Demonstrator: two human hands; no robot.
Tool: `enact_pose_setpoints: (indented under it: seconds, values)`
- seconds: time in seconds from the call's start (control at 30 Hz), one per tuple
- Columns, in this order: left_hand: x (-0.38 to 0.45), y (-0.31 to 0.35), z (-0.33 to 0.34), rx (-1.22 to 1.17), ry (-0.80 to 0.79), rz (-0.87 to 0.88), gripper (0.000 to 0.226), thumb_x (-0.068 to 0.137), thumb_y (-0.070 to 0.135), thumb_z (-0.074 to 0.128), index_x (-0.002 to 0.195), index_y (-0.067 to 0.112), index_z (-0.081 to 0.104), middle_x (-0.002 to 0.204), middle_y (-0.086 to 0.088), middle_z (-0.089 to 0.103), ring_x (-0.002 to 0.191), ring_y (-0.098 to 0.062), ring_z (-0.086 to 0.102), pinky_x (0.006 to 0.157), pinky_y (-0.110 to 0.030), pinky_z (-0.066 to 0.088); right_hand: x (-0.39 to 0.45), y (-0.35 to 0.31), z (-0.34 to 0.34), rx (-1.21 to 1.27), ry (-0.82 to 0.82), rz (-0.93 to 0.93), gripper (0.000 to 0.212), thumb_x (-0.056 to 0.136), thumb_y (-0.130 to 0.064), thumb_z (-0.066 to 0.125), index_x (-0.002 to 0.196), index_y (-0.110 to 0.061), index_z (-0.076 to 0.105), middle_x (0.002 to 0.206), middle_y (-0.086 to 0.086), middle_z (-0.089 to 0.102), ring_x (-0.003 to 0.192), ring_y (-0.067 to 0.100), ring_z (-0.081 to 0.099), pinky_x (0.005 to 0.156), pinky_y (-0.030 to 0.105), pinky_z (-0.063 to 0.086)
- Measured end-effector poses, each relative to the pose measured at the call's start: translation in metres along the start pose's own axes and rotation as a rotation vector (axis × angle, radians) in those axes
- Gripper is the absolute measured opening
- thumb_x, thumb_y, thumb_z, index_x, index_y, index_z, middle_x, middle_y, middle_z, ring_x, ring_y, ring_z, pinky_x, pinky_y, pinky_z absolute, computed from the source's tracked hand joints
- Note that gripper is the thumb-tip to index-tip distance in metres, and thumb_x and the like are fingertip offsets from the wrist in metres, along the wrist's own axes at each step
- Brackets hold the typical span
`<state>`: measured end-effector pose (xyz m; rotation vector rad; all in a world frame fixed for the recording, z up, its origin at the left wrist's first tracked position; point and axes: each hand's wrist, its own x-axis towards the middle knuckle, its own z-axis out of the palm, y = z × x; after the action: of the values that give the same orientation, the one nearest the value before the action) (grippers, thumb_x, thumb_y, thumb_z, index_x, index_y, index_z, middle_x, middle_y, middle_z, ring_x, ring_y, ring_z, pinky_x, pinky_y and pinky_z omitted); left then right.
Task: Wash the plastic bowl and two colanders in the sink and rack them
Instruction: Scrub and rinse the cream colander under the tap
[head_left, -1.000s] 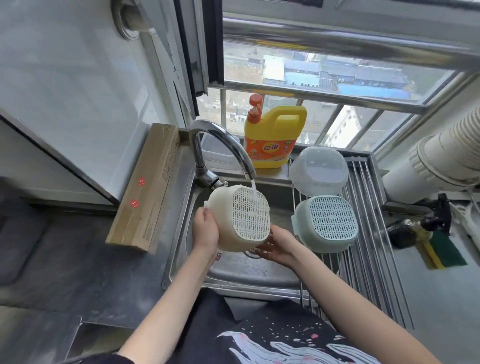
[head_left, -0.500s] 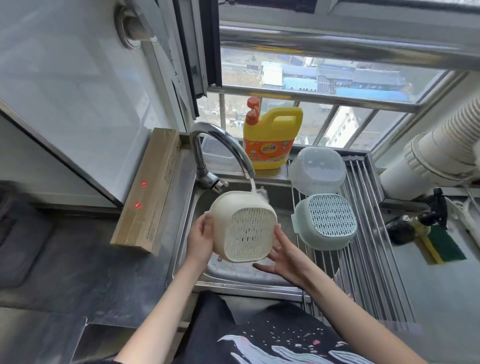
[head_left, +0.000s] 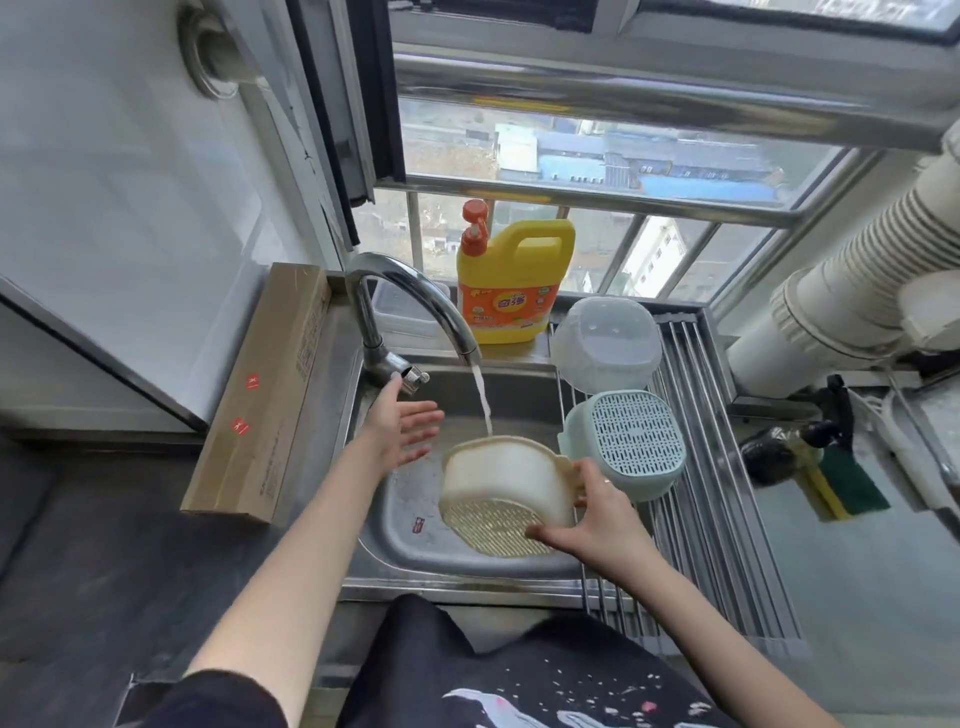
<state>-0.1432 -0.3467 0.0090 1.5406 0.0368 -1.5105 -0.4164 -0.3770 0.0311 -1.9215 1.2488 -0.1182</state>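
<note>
two hands work over the sink (head_left: 415, 545) in the head view. the right hand (head_left: 597, 519) alone grips the cream colander (head_left: 506, 486), fingers curled on its handle side and rim, holding it tilted over the basin with its perforated base facing down and toward the person. water from the faucet (head_left: 410, 296) falls onto the colander's far edge. the left hand (head_left: 402, 428) is spread wide and holds nothing, palm turned toward the stream, just below the faucet lever (head_left: 413, 375) and apart from the colander.

on the rack (head_left: 727, 493) spanning the sink's right side, the green colander (head_left: 626, 449) sits upside down, close beside the right hand's knuckles, and the clear plastic bowl (head_left: 605, 340) lies inverted just behind it, their edges touching or nearly so. rack bars to the right and toward the person are bare. a yellow detergent jug (head_left: 514, 291) stands at the sink's back edge, and a cardboard box (head_left: 265, 395) lines its left rim.
</note>
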Motion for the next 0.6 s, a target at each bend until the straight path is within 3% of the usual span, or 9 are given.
enact_pose_setpoints:
  seconds: [0.13, 0.27, 0.33, 0.5, 0.6]
  values:
    - [0.017, 0.031, 0.007, -0.629, -0.067, -0.143, 0.052, 0.103, 0.033, 0.026, 0.092, -0.011, 0.052, 0.083, -0.018, 0.056, 0.072, -0.021, 0.050, 0.063, -0.028, 0.042, -0.005, 0.007, 0.003, -0.102, -0.081, -0.012, 0.077, 0.053, -0.049, 0.083, 0.115, -0.026, 0.044, 0.109, -0.006, 0.054, 0.097, 0.011, 0.052, 0.077, 0.024, 0.042]
    - [0.031, 0.051, 0.013, -0.634, -0.009, -0.244, 0.040, 0.101, 0.009, 0.020, 0.067, 0.007, 0.041, 0.045, -0.008, 0.043, 0.040, -0.013, 0.038, 0.042, -0.020, 0.033, -0.005, 0.006, 0.007, -0.094, -0.080, -0.009, 0.078, 0.054, -0.050, 0.082, 0.117, -0.028, 0.043, 0.110, -0.008, 0.054, 0.099, 0.011, 0.053, 0.080, 0.025, 0.043]
    - [0.036, 0.060, 0.015, -0.555, 0.056, -0.269, 0.041, 0.098, 0.007, 0.019, 0.061, 0.012, 0.033, 0.039, -0.004, 0.034, 0.026, -0.013, 0.029, 0.034, -0.014, 0.028, -0.003, 0.005, 0.009, -0.098, -0.091, -0.012, 0.076, 0.054, -0.050, 0.082, 0.115, -0.028, 0.043, 0.109, -0.009, 0.054, 0.099, 0.011, 0.052, 0.082, 0.027, 0.044]
    - [0.029, 0.087, 0.009, -0.664, 0.155, -0.277, 0.028, 0.069, -0.011, 0.022, 0.054, 0.011, 0.032, 0.031, -0.004, 0.030, 0.023, -0.012, 0.025, 0.033, -0.013, 0.027, 0.007, 0.009, 0.011, -0.095, -0.105, -0.010, 0.071, 0.053, -0.049, 0.081, 0.110, -0.031, 0.042, 0.108, -0.009, 0.055, 0.098, 0.010, 0.052, 0.082, 0.027, 0.044]
    - [0.023, 0.090, 0.012, -0.737, 0.146, -0.267, 0.028, 0.063, -0.013, 0.018, 0.053, 0.007, 0.037, 0.031, -0.006, 0.036, 0.034, -0.009, 0.032, 0.034, -0.018, 0.028, 0.010, 0.010, 0.013, -0.102, -0.135, -0.001, 0.073, 0.054, -0.048, 0.082, 0.113, -0.031, 0.042, 0.108, -0.008, 0.054, 0.098, 0.011, 0.052, 0.081, 0.027, 0.044]
